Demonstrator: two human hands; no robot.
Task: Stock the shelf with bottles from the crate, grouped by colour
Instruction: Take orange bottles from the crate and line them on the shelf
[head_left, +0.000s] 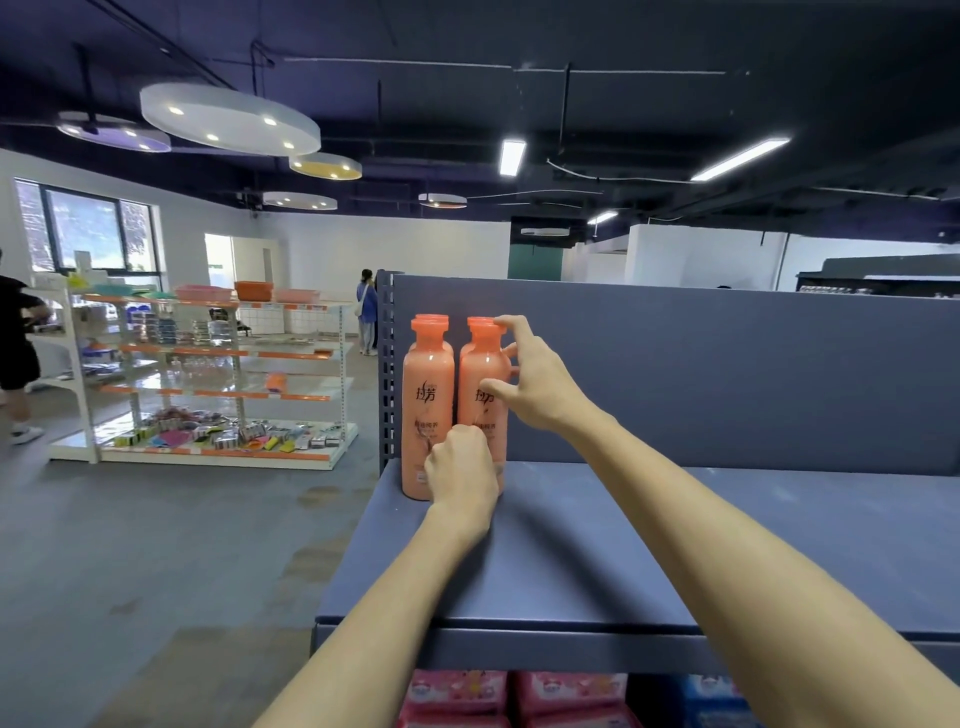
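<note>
Orange bottles (429, 410) upright mid-frame at shelf (571, 545) left end; my right hand (535, 379) fingers spread, touching the right one; my left hand (460, 467) curled around its base

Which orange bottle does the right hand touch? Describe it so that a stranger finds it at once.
Start at the dark blue metal shelf with its upright back panel. At its far left corner stands a cluster of orange plastic bottles. The one meant is the front right bottle: the right hand touches its cap and shoulder, while its front left neighbour has a free cap.
</note>
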